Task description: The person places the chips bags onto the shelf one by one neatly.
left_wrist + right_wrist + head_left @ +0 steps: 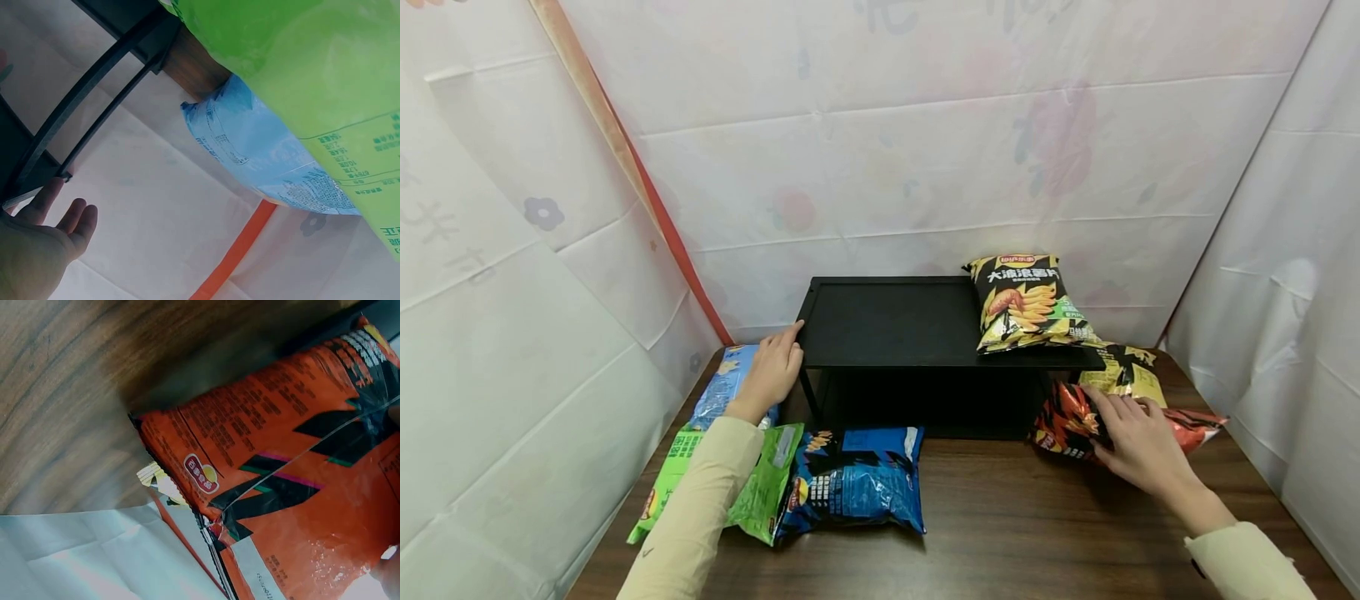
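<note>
A two-tier black shelf (887, 321) stands at the back of the table. My left hand (772, 371) touches its upper left edge with extended fingers; in the left wrist view the fingertips (87, 215) are beside the shelf's frame. My right hand (1138, 442) grips a red and black chip bag (1063, 421) at the shelf's lower right front corner. The bag's printed orange-red back (281, 456) fills much of the right wrist view, with only bits of the hand showing at the right edge. A black and yellow chip bag (1018, 304) lies on the shelf top's right end.
Left of the shelf lie a light blue bag (726, 383), a green bag (670, 471) and another green bag (767, 492), with a dark blue bag (865, 479) in front. A yellow bag (1123, 375) sits behind the red one. White curtains (925, 167) surround the wooden table (985, 533).
</note>
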`<state>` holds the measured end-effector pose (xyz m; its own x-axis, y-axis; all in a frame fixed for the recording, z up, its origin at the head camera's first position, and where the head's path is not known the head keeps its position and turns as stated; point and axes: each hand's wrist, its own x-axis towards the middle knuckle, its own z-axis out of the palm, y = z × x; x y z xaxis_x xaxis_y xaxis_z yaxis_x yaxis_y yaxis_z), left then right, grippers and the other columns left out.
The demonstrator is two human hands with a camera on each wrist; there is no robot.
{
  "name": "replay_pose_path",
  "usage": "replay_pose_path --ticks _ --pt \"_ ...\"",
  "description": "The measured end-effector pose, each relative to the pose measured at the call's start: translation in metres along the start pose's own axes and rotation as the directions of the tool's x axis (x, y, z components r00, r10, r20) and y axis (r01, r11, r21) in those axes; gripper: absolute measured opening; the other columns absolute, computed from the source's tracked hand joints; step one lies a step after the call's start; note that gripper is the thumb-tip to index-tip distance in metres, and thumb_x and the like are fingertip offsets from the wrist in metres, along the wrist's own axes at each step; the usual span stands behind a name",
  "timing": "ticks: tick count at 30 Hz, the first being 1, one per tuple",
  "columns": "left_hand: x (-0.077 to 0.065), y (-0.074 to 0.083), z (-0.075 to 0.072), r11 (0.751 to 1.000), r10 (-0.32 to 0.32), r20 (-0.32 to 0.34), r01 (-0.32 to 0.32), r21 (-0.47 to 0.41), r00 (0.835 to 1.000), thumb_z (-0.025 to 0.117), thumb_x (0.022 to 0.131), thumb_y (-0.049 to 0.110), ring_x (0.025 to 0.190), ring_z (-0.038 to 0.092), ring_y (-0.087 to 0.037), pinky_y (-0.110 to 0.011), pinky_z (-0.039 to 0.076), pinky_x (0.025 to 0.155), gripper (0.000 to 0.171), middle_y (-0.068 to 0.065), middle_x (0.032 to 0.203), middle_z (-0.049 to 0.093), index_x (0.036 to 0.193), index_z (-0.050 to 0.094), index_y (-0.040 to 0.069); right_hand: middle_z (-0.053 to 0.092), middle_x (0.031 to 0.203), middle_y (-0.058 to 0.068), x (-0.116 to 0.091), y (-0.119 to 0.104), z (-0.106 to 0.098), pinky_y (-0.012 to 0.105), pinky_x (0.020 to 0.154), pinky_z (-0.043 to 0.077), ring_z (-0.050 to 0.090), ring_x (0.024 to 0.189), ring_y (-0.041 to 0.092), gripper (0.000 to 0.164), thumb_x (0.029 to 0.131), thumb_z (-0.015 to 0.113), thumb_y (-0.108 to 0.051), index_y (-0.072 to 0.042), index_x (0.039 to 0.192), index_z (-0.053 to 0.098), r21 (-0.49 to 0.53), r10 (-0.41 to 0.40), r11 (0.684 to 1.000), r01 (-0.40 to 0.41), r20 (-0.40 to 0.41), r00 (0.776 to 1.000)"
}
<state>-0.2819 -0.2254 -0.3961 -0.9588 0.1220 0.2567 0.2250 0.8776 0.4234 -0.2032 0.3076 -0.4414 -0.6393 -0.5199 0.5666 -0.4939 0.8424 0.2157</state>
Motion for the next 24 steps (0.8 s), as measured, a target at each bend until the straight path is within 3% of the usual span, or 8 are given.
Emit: replay_pose_path --ticks 2,3,7,14,20,24 --pt "0.000 0.000 0.000 1.000 -0.004 0.003 0.004 0.000 1.000 0.019 0.099 0.030 0.131 0.026 -0.040 -0.057 0.019 0.107 0.050 -0.017 0.144 0.034 0.147 0.022 0.017 0.060 0.094 0.018 -0.001 -0.002 0.002 0.054 0.076 0.041 0.056 0.083 0.035 0.068 0.080 0.047 -0.045 -0.003 0.134 0.043 -0.008 -0.005 1.000 0.005 -0.022 1.000" --pt "0.000 0.000 0.000 1.000 -0.004 0.003 0.004 0.000 1.000 0.019 0.099 0.030 0.130 0.026 -0.040 -0.057 0.019 0.107 0.050 -0.017 0.144 0.034 0.147 0.022 0.017 0.059 0.095 0.018 -0.002 -0.003 0.003 0.054 0.076 0.041 0.055 0.083 0.035 0.070 0.077 0.053 -0.042 -0.002 0.134 0.043 -0.017 -0.005 1.000 0.004 -0.028 1.000" --pt "0.000 0.000 0.001 1.000 -0.004 0.001 0.004 0.001 1.000 0.020 0.099 0.030 0.130 0.026 -0.040 -0.057 0.019 0.107 0.050 -0.018 0.143 0.035 0.147 0.022 0.018 0.058 0.096 0.019 -0.003 -0.007 0.004 0.054 0.077 0.040 0.054 0.084 0.036 0.090 0.054 0.072 -0.025 -0.001 0.135 0.042 -0.050 0.000 0.999 -0.002 -0.047 0.999" --pt "0.000 0.000 0.001 1.000 -0.004 -0.001 0.004 0.011 1.000 0.021 0.099 0.029 0.131 0.026 -0.041 -0.057 0.019 0.107 0.049 -0.018 0.143 0.035 0.147 0.023 0.017 0.057 0.099 0.018 -0.006 -0.015 0.008 0.053 0.077 0.041 0.055 0.084 0.035 0.099 0.047 0.085 -0.026 -0.002 0.133 0.043 -0.072 0.007 0.997 -0.009 -0.026 1.000" --pt "0.000 0.001 0.001 1.000 -0.009 0.003 0.009 0.011 1.000 0.021 0.099 0.028 0.131 0.026 -0.041 -0.057 0.018 0.107 0.049 -0.018 0.143 0.034 0.147 0.022 0.017 0.055 0.100 0.018 -0.007 -0.019 0.010 0.054 0.079 0.040 0.053 0.087 0.035 0.091 0.046 0.086 -0.028 -0.003 0.126 0.049 -0.064 0.024 0.998 -0.024 -0.002 1.000" --pt "0.000 0.001 0.001 1.000 -0.007 0.001 0.007 0.011 1.000 0.022 0.099 0.028 0.131 0.026 -0.040 -0.057 0.019 0.107 0.049 -0.018 0.144 0.034 0.147 0.023 0.017 0.054 0.110 0.020 -0.006 -0.020 0.009 0.055 0.080 0.039 0.052 0.093 0.037 0.096 0.042 0.088 -0.033 -0.006 0.126 0.048 -0.056 0.052 0.997 -0.050 0.038 0.998"
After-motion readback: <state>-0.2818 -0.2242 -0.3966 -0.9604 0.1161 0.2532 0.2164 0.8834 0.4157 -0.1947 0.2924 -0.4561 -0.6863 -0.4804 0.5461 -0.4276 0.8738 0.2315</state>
